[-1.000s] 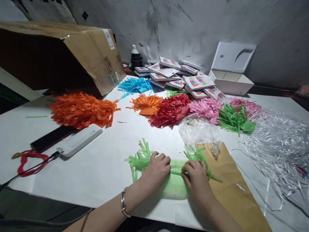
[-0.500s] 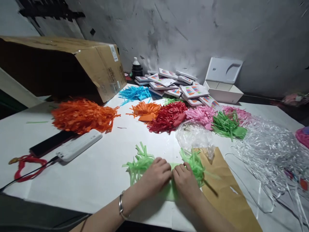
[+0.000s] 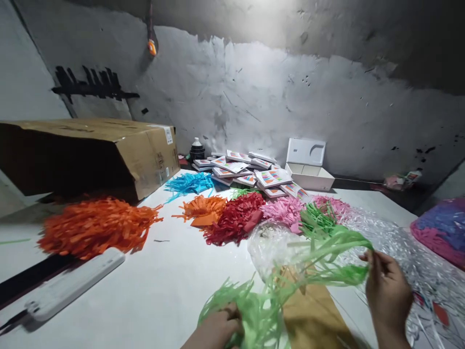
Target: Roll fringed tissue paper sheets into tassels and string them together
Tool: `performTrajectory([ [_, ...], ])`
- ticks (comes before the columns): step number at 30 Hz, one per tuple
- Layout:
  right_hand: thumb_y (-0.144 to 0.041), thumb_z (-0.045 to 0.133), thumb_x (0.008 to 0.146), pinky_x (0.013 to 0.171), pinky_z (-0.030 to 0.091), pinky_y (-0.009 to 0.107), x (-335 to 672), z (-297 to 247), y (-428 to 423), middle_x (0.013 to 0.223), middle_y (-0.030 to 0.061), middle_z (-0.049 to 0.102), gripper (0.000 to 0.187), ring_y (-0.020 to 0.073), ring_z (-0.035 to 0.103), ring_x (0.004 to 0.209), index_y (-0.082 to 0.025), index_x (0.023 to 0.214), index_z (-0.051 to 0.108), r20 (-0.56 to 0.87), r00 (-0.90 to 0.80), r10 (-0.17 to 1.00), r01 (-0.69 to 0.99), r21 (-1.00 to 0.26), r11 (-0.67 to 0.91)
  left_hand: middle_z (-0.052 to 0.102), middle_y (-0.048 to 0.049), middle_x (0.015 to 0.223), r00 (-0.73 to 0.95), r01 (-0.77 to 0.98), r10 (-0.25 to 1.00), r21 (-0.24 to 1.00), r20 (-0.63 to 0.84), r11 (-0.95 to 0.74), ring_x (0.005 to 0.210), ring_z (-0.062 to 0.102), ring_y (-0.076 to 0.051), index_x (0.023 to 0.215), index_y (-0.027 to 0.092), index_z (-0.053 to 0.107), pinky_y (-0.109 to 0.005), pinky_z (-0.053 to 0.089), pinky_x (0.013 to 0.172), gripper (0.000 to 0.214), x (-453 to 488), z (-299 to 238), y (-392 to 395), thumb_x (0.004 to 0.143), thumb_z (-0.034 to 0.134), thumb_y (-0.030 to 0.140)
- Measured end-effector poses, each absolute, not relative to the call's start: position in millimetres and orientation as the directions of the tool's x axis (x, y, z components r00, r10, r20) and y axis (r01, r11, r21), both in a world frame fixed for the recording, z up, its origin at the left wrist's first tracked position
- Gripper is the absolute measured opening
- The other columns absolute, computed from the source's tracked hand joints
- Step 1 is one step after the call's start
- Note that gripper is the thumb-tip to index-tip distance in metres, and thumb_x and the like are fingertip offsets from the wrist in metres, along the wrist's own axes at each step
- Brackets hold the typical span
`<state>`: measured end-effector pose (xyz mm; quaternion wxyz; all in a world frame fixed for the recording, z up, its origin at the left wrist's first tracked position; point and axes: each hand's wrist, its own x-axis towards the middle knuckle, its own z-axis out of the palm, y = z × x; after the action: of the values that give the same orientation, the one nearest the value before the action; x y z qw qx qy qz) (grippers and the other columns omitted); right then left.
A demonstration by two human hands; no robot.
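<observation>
You've got glare high on the far wall (image 3: pixel 261 82), upper right dim. Green strips (image 3: pixel 261 315) near you blur; cardboard box (image 3: pixel 150 162) shadowed inside.

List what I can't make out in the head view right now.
All in the head view:
Bare left hand: fingertips hidden among light-green, thin tissue-like strips; forearm cut off by the bottom edge.
Those strips: blurred and too tangled to count.
Brown cardboard box: inside lost in shadow; left end cut off by the picture edge.
Flat black slab: cut off by the left edge.
White printed boxes: fine print too small to read.
</observation>
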<state>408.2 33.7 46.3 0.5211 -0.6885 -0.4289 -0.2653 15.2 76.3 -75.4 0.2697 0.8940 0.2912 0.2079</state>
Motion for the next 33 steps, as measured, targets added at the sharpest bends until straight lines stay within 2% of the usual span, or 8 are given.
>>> performTrajectory([
  [3, -0.033, 0.051, 0.1, 0.08, 0.048, 0.042, 416, 55, 25, 0.087, 0.0108, 0.074, 0.023, 0.0269, 0.068, 0.078, -0.018, 0.098, 0.069, 0.923, 0.126, 0.365, 0.992, -0.112, -0.058, 0.071, -0.0073, 0.091, 0.711, 0.37, 0.675, 0.711, 0.197, -0.598, 0.082, 0.066, -0.023, 0.084, 0.023, 0.072, -0.031, 0.051, 0.075, 0.012, 22, -43, 78, 0.082, 0.063, 0.031],
  [5, -0.017, 0.049, 0.1, 0.091, 0.047, 0.044, 392, 58, 26, 0.092, 0.0074, 0.075, 0.021, 0.0242, 0.07, 0.087, -0.022, 0.106, 0.068, 0.83, -0.251, 0.499, 0.962, 0.157, 0.223, 0.07, -0.0065, 0.079, 0.645, 0.369, 0.751, 0.804, 0.139, -0.466, 0.074, 0.065, -0.02, 0.079, 0.021, 0.071, -0.029, 0.05, 0.069, 0.029, 37, -3, 78, 0.093, 0.054, 0.038],
  [9, -0.009, 0.036, 0.102, 0.095, 0.048, 0.045, 326, 61, 38, 0.102, 0.008, 0.077, 0.034, 0.0224, 0.07, 0.097, -0.019, 0.11, 0.068, 0.684, -0.568, 0.458, 0.786, 0.284, 0.549, 0.075, -0.0099, 0.101, 0.476, 0.235, 0.854, 0.904, 0.212, -0.356, 0.095, 0.065, -0.024, 0.097, 0.022, 0.076, -0.033, 0.049, 0.087, 0.034, 84, 64, 85, 0.096, 0.053, 0.045],
  [13, -0.006, 0.043, 0.099, 0.092, 0.052, 0.043, 301, 56, 44, 0.091, 0.0084, 0.076, 0.026, 0.0209, 0.071, 0.087, -0.013, 0.108, 0.067, 0.752, -0.51, 0.417, 0.764, 0.174, 0.621, 0.074, -0.0053, 0.08, 0.62, 0.099, 0.782, 0.995, -0.061, -0.001, 0.069, 0.06, -0.016, 0.09, 0.017, 0.079, -0.028, 0.047, 0.067, 0.032, 117, 67, 100, 0.082, 0.071, 0.047],
  [18, -0.006, 0.055, 0.094, 0.078, 0.058, 0.035, 304, 33, 42, 0.082, 0.0057, 0.071, 0.02, 0.018, 0.069, 0.076, -0.018, 0.103, 0.068, 0.849, -0.182, 0.497, 0.719, -0.23, 0.656, 0.069, -0.0012, 0.067, 0.641, -0.086, 0.735, 0.931, -0.222, 0.356, 0.051, 0.046, -0.007, 0.095, 0.013, 0.075, -0.021, 0.031, 0.049, 0.05, 124, 44, 107, 0.057, 0.094, 0.04],
  [24, -0.026, 0.059, 0.098, 0.075, 0.063, 0.03, 287, -2, 41, 0.098, 0.0072, 0.076, 0.018, 0.022, 0.074, 0.089, -0.025, 0.108, 0.073, 0.7, 0.201, 0.685, 0.58, -0.649, 0.493, 0.072, -0.0014, 0.07, 0.491, -0.226, 0.866, 0.946, -0.097, 0.234, 0.067, 0.061, -0.014, 0.099, 0.016, 0.074, -0.024, 0.047, 0.066, 0.055, 139, 38, 102, 0.058, 0.095, 0.044],
  [28, -0.028, 0.065, 0.095, 0.071, 0.063, 0.028, 284, -16, 45, 0.094, 0.0054, 0.076, 0.013, 0.0209, 0.075, 0.083, -0.027, 0.103, 0.075, 0.715, 0.232, 0.659, 0.546, -0.657, 0.521, 0.077, -0.0074, 0.08, 0.527, -0.095, 0.849, 0.991, -0.032, 0.097, 0.071, 0.066, -0.019, 0.091, 0.016, 0.078, -0.029, 0.053, 0.068, 0.042, 140, 30, 104, 0.072, 0.084, 0.053],
  [33, -0.025, 0.062, 0.096, 0.072, 0.061, 0.029, 287, -21, 49, 0.086, 0.0047, 0.074, 0.01, 0.0205, 0.073, 0.079, -0.025, 0.1, 0.07, 0.748, 0.208, 0.63, 0.599, -0.607, 0.523, 0.077, -0.0084, 0.083, 0.544, 0.18, 0.799, 0.895, 0.255, -0.409, 0.076, 0.07, -0.021, 0.092, 0.02, 0.078, -0.029, 0.052, 0.072, 0.015, 132, 27, 110, 0.087, 0.067, 0.029],
])
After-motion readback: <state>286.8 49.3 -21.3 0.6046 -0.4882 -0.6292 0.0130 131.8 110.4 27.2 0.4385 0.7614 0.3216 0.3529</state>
